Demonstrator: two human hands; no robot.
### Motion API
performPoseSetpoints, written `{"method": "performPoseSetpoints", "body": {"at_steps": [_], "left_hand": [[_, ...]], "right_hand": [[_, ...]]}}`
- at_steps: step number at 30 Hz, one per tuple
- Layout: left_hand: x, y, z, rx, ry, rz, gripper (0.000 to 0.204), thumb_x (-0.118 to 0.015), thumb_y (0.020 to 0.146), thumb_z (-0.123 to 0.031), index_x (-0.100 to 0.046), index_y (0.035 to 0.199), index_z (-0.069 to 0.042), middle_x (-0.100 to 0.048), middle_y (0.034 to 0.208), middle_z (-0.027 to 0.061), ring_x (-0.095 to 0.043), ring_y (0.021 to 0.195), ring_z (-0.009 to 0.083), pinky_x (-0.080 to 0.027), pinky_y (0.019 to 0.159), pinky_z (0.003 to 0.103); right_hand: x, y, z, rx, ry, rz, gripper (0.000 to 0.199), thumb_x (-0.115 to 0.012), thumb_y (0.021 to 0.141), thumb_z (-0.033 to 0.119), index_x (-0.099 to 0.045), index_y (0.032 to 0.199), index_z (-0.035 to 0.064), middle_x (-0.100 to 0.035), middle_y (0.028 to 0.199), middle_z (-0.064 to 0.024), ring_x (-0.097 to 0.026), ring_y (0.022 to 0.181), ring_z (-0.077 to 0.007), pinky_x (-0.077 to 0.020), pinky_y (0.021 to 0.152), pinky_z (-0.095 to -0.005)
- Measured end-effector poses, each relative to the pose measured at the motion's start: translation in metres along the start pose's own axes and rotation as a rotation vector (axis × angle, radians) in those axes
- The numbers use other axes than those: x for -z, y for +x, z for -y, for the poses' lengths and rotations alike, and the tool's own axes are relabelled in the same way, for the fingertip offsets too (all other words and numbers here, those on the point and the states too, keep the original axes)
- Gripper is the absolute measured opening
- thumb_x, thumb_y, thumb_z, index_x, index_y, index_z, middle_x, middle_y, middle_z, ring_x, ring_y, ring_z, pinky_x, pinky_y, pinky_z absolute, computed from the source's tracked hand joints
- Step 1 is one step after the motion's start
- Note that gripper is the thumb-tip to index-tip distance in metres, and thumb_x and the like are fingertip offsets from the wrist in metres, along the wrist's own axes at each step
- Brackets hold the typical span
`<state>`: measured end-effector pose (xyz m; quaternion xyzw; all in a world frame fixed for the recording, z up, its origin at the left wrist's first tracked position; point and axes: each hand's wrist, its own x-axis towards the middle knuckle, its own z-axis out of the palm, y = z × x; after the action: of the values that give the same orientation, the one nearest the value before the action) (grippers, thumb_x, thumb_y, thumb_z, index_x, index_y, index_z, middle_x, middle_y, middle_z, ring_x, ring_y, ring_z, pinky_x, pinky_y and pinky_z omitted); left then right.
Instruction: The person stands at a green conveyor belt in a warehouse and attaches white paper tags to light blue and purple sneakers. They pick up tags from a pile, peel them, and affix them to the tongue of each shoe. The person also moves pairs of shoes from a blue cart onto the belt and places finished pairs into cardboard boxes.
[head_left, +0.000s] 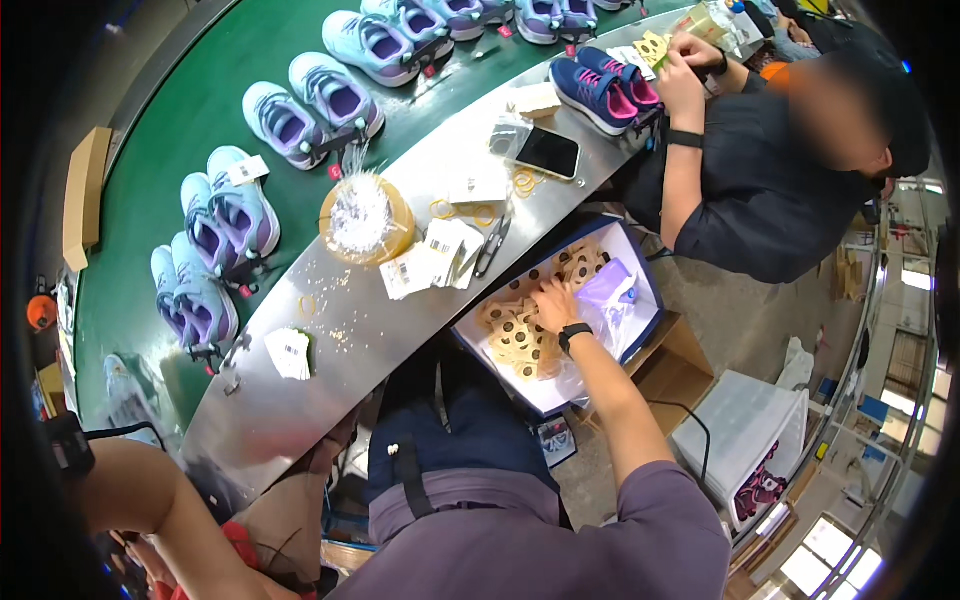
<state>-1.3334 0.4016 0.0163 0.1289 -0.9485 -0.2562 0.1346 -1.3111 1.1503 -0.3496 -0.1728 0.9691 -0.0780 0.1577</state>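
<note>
My right hand [553,306] reaches into a white box [468,330] with a dark blue rim. Its fingers look spread over a heap of tan card pieces [520,345] with dark round spots; the fingertips are partly lost among them. I cannot see any piece held in it. Beside the hand lies purple and clear plastic wrapping [607,290]. A black band [574,332] circles my right wrist. My left hand is out of view. The bare arm [170,510] at the lower left appears to be another person's.
Light blue sneakers [325,95] stand in pairs on the green belt [170,130]. The metal ledge [350,330] carries a tub of white fasteners [362,220], tags [440,255] and a phone [548,153]. A co-worker [750,180] handles a spotted card near navy sneakers [605,90].
</note>
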Motion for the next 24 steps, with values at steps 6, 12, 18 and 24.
{"method": "performPoseSetpoints", "body": {"at_steps": [6,12,18,24], "left_hand": [[0.026,0.024,-0.109,-0.254,-0.451,-0.04,0.045,-0.045,0.087,-0.015,-0.042,0.124,0.01,-0.05,0.12,0.0198,-0.048,0.111,0.0272,-0.037,0.099,0.038],[-0.085,-0.015,-0.09,0.201,-1.981,0.138,0.032,-0.047,0.088,-0.015,-0.053,0.111,0.005,-0.058,0.107,0.0165,-0.054,0.099,0.0274,-0.04,0.094,0.036],[-0.239,-0.143,-0.029,0.408,-0.587,0.101,0.015,-0.061,0.084,-0.017,-0.066,0.09,-0.004,-0.064,0.075,0.0035,-0.057,0.065,0.009,-0.045,0.058,0.025],[-0.292,-0.173,-0.055,0.104,0.081,0.117,0.028,-0.073,0.067,-0.025,-0.058,0.079,-0.004,-0.057,0.079,0.01,-0.057,0.076,0.0293,-0.046,0.067,0.04]], "right_hand": [[0.017,-0.005,0.029,0.133,0.127,0.275,0.012,-0.055,0.076,0.015,-0.055,0.086,0.0084,-0.063,0.076,-0.0163,-0.062,0.078,-0.0365,-0.0483,0.067,-0.0488],[0.064,-0.036,0.046,-0.358,0.513,-0.355,0.03,-0.059,0.079,0.01,-0.057,0.109,0.0115,-0.064,0.097,-0.0175,-0.062,0.089,-0.0337,-0.0489,0.077,-0.0377],[0.167,-0.041,0.106,-0.425,1.802,-0.445,0.042,-0.061,0.08,0.0,-0.048,0.12,0.0027,-0.061,0.102,-0.0071,-0.062,0.09,-0.0181,-0.0538,0.077,-0.0305],[0.188,0.05,0.264,0.176,1.004,0.141,0.04,-0.07,0.076,0.016,-0.056,0.112,0.0038,-0.063,0.101,-0.0116,-0.061,0.092,-0.0162,-0.0486,0.076,-0.0297]]}}
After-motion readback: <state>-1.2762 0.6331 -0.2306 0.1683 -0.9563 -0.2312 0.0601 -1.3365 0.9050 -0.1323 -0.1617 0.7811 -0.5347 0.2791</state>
